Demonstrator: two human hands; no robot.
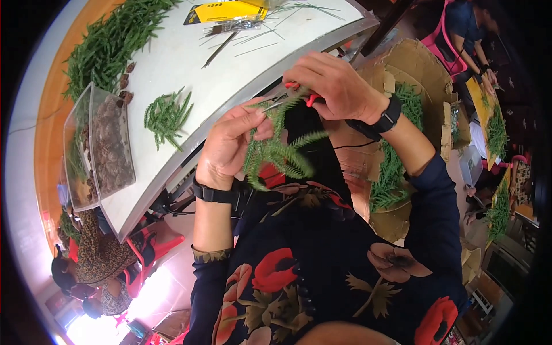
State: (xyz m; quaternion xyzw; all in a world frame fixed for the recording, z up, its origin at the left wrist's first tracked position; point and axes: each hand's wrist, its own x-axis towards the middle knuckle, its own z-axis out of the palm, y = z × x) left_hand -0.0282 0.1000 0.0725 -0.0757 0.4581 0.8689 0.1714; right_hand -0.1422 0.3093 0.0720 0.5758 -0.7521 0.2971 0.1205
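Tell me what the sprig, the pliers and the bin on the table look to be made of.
Sprig: likely plastic; stiff, even, bright green needles. Pliers: grey metal nose, matte; red grips, probably plastic or rubber. Bin: clear, glossy plastic; the brown contents show through the wall. Left hand holds the sprig, right hand the pliers.

Green artificial pine sprig (280, 150), branched, drooping; red-handled pliers (294, 95) at top.

Open bench (230, 63) surface lies in the upper middle of the frame, between the small green sprig cluster (167, 118) and the yellow packet (227, 11). The clear plastic box (100, 146) and the green sprig heap (109, 43) block the left side. The cardboard box (402, 63) crowds the right.
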